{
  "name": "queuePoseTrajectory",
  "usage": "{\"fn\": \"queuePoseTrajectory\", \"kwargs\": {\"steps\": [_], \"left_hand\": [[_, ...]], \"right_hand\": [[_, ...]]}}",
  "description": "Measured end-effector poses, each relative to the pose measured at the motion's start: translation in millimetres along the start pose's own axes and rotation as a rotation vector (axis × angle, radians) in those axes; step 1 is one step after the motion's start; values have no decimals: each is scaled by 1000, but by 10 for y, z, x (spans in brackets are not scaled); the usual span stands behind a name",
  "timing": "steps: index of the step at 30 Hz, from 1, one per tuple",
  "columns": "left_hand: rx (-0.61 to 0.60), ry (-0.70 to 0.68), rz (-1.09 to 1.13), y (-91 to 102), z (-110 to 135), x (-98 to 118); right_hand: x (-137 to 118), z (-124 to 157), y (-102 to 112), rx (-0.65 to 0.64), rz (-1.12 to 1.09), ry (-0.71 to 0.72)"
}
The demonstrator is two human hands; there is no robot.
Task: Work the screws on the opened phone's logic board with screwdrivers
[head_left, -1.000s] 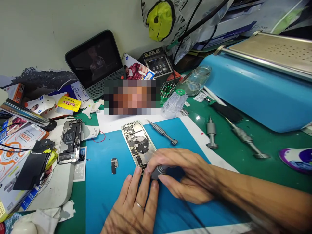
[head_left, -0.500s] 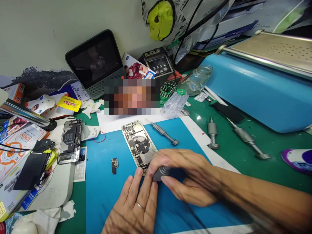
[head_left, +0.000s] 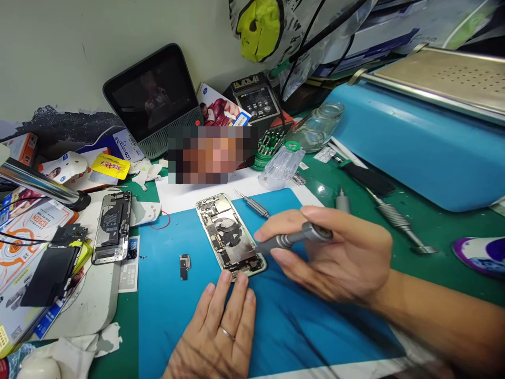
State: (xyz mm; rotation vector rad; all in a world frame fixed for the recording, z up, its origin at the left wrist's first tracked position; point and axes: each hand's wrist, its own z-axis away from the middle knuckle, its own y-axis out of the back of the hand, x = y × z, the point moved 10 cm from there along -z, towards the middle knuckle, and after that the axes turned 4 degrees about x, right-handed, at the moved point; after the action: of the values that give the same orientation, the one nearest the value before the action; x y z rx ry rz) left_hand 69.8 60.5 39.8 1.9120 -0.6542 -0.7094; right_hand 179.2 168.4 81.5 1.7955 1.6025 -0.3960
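Note:
An opened phone housing [head_left: 245, 245], its circuit parts and bare metal showing, lies on a blue mat [head_left: 165, 321]. My left hand [head_left: 221, 326] rests flat beside it, fingers stretched out and fingertips against its near edge. Gripped in my right hand [head_left: 335, 252] is a grey screwdriver [head_left: 282, 242], tilted with its front end over the phone's lower right; the tip is too hard to make out. Left of the phone sits a small dark metal part [head_left: 184, 266]. A second grey screwdriver [head_left: 254, 203] lies beyond the phone, partly hidden by my right hand.
At left, a detached phone screen [head_left: 112, 226] lies near several boxes. Behind the mat stand a clear plastic cup [head_left: 282, 166], a green bit holder [head_left: 270, 145] and a glass jar [head_left: 321, 126]. More drivers [head_left: 400, 221] lie right, before a blue machine [head_left: 414, 152].
My right hand has lifted and moved right, and the screwdriver now leans over, uncovering the phone's lower right corner. My left hand has stayed in place.

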Motion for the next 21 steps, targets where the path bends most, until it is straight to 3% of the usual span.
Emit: {"fn": "queuePoseTrajectory", "kwargs": {"steps": [11,18,21], "left_hand": [[-35,-33,14,-43,31,47],[-73,-58,-4,-83,56,73],[-82,-54,-5,-94,64,80]], "right_hand": [[-52,-42,56,37,40,77],[39,-28,133,171,102,5],[115,-13,118,151,184,-44]]}}
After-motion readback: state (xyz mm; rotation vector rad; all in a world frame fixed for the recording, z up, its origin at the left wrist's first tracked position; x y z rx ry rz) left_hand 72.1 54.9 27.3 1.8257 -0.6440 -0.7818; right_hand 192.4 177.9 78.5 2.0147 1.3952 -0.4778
